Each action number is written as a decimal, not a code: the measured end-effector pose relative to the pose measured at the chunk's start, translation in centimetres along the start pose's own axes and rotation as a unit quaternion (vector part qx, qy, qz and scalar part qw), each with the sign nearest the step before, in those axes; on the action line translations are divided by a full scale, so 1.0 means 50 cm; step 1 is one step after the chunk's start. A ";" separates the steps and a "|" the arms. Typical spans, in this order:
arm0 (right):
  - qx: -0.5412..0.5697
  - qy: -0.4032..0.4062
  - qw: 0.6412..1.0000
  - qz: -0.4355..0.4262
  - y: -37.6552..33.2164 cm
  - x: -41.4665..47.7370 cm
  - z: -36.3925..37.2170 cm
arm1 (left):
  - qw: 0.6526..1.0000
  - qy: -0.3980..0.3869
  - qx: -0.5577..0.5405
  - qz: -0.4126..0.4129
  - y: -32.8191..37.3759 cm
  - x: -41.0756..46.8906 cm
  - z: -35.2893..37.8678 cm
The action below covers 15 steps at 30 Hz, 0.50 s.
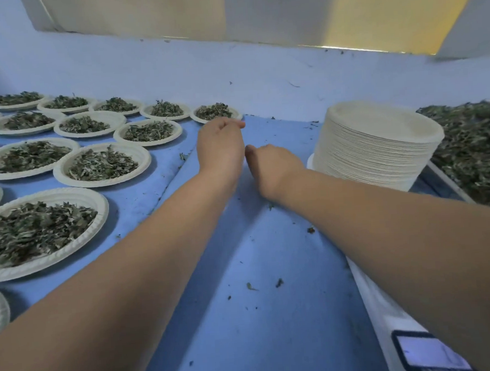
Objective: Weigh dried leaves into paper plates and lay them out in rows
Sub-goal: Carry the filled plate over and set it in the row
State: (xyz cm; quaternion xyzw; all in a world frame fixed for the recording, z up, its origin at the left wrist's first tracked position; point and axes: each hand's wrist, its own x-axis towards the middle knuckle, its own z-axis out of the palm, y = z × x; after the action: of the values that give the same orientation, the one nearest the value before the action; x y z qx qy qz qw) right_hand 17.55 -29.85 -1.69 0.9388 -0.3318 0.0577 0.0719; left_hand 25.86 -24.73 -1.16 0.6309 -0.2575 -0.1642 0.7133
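Left hand, grip unclear, could tip the upper-centre plate and spill leaves; right hand hangs empty.

Small leaf-processing workroom, batch portioning setup. Evidence: long bench under a blue cover, carrying rows of paper plates, each with a similar portion of dried leaves. Tall stack of unused plates at right. Bulk leaf pile spread in a tray just beside the stack. Digital scale with a lit display at the near right edge. Leaf crumbs scattered over the cover. Plain pale painted wall behind.
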 end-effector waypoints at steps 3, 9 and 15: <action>-0.023 -0.029 0.999 -0.010 -0.003 -0.039 -0.020 | 0.998 -0.034 0.000 0.058 0.048 -0.043 0.010; 0.045 0.016 0.996 -0.070 0.035 -0.205 -0.089 | 0.984 -0.103 0.043 0.136 0.120 -0.142 0.065; 0.204 0.068 0.976 -0.033 0.149 -0.358 -0.114 | 0.945 -0.183 0.165 0.216 0.139 -0.248 0.157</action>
State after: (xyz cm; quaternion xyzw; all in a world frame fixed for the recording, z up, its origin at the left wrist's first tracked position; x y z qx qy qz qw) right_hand -1.33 -23.61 1.82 0.9380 -0.2767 0.1850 -0.0967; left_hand 10.63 -23.17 4.24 0.6284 -0.5370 -0.0741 0.5579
